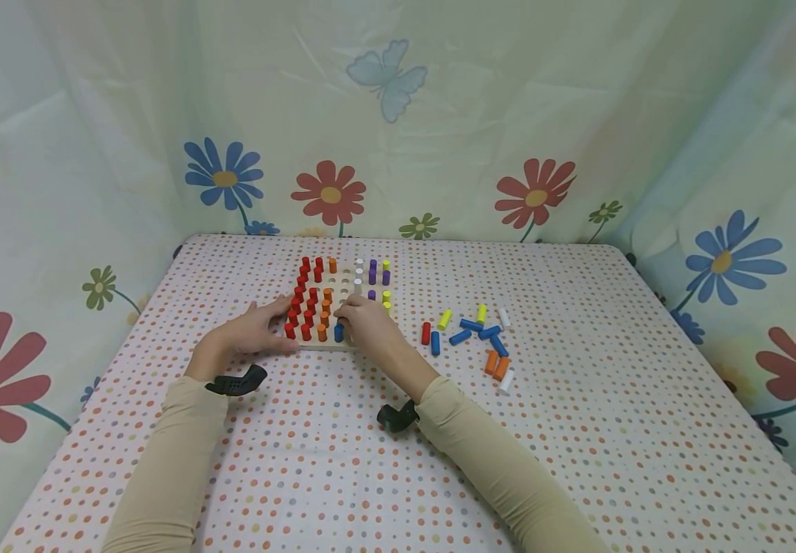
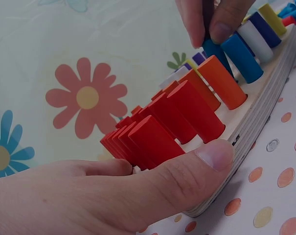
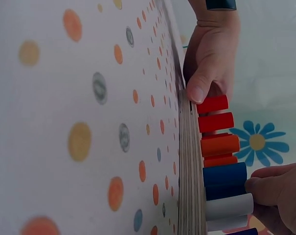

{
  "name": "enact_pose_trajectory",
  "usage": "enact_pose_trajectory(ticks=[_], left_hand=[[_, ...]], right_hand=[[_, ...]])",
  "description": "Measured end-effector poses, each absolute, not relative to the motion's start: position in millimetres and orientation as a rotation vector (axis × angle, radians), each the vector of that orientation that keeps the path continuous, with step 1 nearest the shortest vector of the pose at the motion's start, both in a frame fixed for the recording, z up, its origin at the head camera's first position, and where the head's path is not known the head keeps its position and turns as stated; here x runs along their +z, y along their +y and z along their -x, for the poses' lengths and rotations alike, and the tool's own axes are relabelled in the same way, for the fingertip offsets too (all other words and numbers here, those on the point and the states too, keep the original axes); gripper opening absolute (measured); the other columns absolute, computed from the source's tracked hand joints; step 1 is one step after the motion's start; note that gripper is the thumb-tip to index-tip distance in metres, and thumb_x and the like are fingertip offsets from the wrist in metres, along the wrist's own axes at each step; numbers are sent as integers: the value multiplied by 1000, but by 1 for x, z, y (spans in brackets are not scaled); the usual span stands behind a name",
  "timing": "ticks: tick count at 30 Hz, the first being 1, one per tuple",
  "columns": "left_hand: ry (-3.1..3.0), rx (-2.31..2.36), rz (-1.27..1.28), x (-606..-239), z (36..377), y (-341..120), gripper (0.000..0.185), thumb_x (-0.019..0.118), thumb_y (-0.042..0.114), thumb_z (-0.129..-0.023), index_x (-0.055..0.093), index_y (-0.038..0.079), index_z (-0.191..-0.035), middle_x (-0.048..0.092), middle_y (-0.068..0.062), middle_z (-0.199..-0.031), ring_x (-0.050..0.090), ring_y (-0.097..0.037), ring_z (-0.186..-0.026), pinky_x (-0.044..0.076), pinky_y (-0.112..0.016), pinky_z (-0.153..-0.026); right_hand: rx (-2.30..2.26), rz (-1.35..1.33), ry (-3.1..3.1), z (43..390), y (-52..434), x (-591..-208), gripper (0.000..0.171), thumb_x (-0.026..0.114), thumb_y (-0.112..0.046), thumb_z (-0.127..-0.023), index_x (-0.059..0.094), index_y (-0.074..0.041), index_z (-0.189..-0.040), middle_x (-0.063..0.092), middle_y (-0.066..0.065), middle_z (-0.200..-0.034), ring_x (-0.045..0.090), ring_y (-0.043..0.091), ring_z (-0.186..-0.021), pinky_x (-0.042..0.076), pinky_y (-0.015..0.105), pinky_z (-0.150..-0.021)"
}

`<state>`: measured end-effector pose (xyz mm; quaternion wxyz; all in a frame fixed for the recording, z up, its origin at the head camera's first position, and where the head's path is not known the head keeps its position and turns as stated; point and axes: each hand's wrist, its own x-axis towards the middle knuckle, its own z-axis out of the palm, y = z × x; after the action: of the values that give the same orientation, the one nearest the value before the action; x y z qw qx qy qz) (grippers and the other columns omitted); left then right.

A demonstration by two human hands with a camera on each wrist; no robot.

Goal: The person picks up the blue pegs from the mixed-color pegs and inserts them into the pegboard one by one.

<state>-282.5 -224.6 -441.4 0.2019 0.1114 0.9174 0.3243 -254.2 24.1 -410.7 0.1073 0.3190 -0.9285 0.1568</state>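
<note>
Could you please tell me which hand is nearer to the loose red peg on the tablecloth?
Right: the right hand is over the pegboard, just left of the red peg; the left hand is farther away, at the pegboard's left edge.

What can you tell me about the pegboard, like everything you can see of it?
The pegboard is pale and looks wooden, with a layered, plywood-like edge. It lies flat on the dotted tablecloth. Upright pegs in red, orange, blue, white, purple and yellow stand in rows, with open holes around the middle. The left hand rests against its near left corner; the right hand is over it, pinching a blue peg.
</note>
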Motion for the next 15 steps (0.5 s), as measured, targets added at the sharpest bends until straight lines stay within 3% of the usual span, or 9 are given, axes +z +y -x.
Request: enact_pose_trajectory(ticks=[15], left_hand=[[2560, 896, -272, -441, 282, -222, 117, 76, 61, -66, 11, 19, -154, 1, -8, -161, -11, -30, -148, -16, -54, -116]], right_hand=[[373, -931, -2760, 255, 19, -410, 18, 62, -9, -92, 73, -9, -105, 70, 4, -107, 66, 16, -102, 54, 22, -89]])
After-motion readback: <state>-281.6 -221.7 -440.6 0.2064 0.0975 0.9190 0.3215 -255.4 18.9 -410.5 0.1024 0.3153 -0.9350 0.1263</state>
